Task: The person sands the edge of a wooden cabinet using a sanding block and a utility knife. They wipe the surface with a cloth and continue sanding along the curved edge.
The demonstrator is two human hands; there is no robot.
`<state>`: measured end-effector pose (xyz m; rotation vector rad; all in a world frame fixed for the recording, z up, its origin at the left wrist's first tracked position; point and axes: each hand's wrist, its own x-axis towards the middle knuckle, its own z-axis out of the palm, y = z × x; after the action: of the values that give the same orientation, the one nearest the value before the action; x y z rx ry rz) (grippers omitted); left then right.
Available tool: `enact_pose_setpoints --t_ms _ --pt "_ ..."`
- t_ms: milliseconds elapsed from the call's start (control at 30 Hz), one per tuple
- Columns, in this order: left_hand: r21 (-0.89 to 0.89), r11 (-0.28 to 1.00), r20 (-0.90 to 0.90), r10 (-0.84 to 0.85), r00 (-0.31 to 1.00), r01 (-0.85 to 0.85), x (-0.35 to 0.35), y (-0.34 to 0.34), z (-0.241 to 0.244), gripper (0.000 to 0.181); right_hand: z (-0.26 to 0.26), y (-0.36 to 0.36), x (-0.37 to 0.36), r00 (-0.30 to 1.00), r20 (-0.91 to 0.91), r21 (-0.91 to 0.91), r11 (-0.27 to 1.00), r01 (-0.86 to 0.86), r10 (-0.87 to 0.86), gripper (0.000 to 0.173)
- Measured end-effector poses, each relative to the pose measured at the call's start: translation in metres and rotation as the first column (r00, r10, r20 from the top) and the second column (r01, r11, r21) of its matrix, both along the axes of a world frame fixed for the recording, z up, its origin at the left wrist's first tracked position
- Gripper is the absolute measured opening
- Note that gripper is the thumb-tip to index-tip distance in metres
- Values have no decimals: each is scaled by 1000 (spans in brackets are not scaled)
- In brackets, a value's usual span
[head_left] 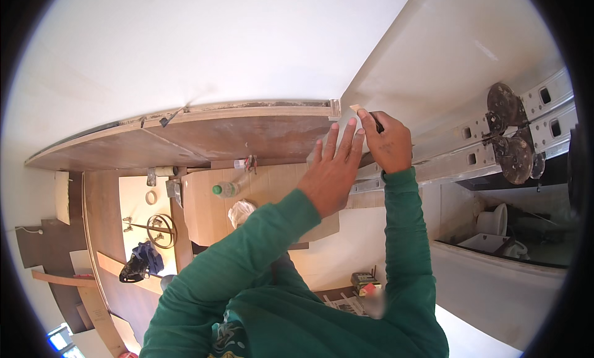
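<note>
My right hand (pixel 390 140) is closed on a small dark-handled tool, mostly hidden in the fist. A pale, thin piece (pixel 356 108) shows past its thumb, beside the corner of the walls. My left hand (pixel 335 163) is spread with its palm away from me, its fingertips beside the right thumb, holding nothing visible. Just left of the fingertips ends the rough wooden edge (pixel 260 110) of a brown panel (pixel 222 135), set against the white wall.
Metal rails (pixel 445 158) with round dark discs (pixel 517 158) run at the right. Below lie a cardboard sheet (pixel 274 182), a green-capped plastic bottle (pixel 226 189), a tape roll (pixel 151 198) and a dark bag (pixel 134 267). A toilet (pixel 494 219) stands beyond an opening.
</note>
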<state>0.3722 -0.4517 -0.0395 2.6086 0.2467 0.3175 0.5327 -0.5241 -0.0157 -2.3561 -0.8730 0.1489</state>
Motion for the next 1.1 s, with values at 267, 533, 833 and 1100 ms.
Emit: enact_pose_setpoints --t_ms 267,533,833,1100 --pt "-154 984 -135 67 989 -88 -105 11 -64 94 -16 20 26 804 568 100 955 -280 176 27" --pt "-114 718 -362 613 702 -686 -385 24 -131 78 -19 17 45 699 607 18 873 -488 378 13" --pt "342 -67 -493 836 -240 -937 -631 -66 -154 68 -21 28 42 644 654 -30 865 -501 396 32" --pt "304 -136 -612 730 -303 -943 -611 -134 -141 71 -24 31 40 598 693 -69 863 -501 403 33"
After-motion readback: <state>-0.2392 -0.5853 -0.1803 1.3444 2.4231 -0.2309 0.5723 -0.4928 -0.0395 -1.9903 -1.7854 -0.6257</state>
